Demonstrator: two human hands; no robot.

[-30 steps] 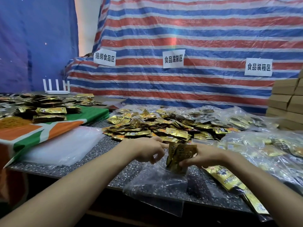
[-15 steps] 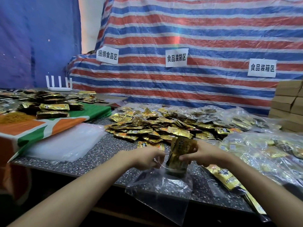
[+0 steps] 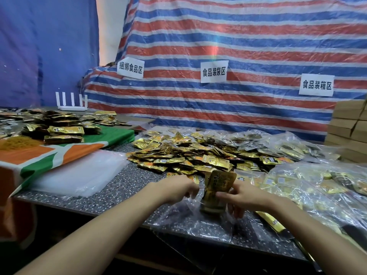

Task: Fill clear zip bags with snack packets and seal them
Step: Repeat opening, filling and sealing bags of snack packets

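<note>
A clear zip bag (image 3: pixel 190 221) lies on the speckled table's near edge, its mouth raised between my hands. My left hand (image 3: pixel 178 188) pinches the bag's rim on the left. My right hand (image 3: pixel 241 197) grips a stack of gold snack packets (image 3: pixel 217 187) standing upright, its lower end inside the bag's mouth. Behind my hands spreads a big heap of loose gold packets (image 3: pixel 190 153).
Filled clear bags (image 3: pixel 309 187) pile up on the right, with cardboard boxes (image 3: pixel 349 132) behind them. A stack of empty clear bags (image 3: pixel 79 175) lies left, beside a green and orange cloth (image 3: pixel 59 151) with bundled packets. A striped tarp hangs behind.
The packet stack has slid lower into the bag's mouth, and both hands have shifted slightly nearer the table edge with the bag.
</note>
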